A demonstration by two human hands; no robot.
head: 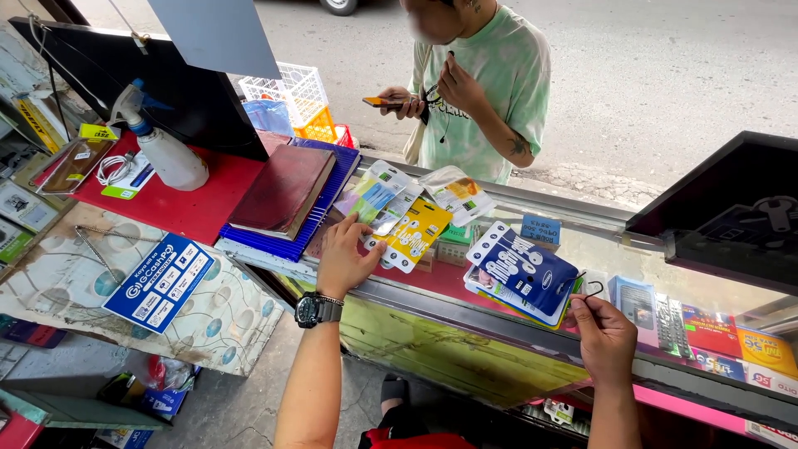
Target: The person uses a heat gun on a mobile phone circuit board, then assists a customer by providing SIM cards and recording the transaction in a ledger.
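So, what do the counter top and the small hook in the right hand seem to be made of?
Counter top: probably clear glass, glossy; goods show through it and it reflects light. Hook: probably thin dark metal wire, bent into a curve, held by the right hand.

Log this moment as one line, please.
left hand: resting on yellow packets on glass counter | right hand: pinching black wire hook of blue packets | other person: across counter

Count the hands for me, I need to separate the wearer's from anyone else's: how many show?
4. The wearer's left hand rests on the yellow packet; their right hand holds a black hook. The customer's two hands are raised across the counter.
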